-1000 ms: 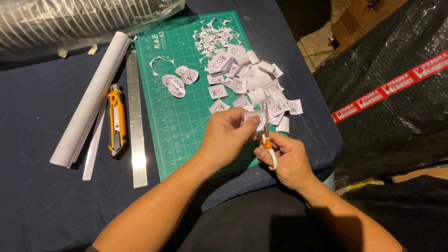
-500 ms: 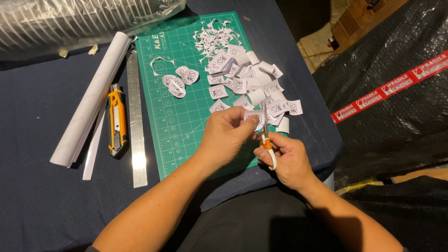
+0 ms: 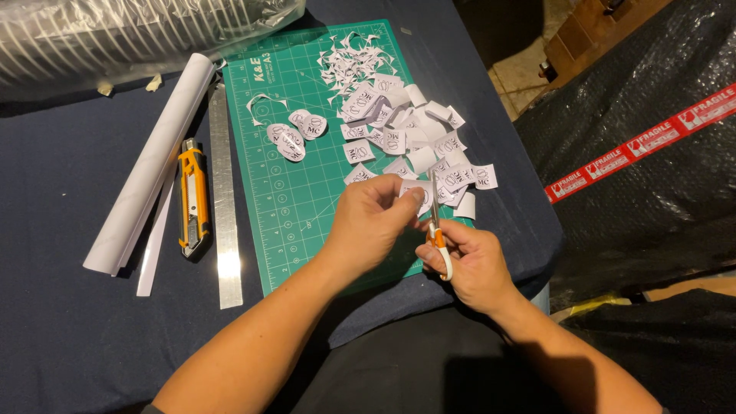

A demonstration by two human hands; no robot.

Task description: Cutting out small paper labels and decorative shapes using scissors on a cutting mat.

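A small printed paper label (image 3: 418, 192) is pinched between the thumb and fingers of the left hand (image 3: 374, 222) above the near edge of a green cutting mat (image 3: 295, 199), while the right hand (image 3: 469, 264) is closed through the orange handles of a pair of small scissors (image 3: 435, 218), blades pointing up against the label. Just beyond lies a heap of uncut square labels (image 3: 414, 138); a few trimmed oval labels (image 3: 295, 134) sit farther left on the mat, with white offcuts (image 3: 349, 61) at its far end. Left of the mat, on a dark blue cloth (image 3: 61, 307), lie a steel ruler (image 3: 222, 199), an orange utility knife (image 3: 193, 198) and a roll of white paper (image 3: 149, 169).
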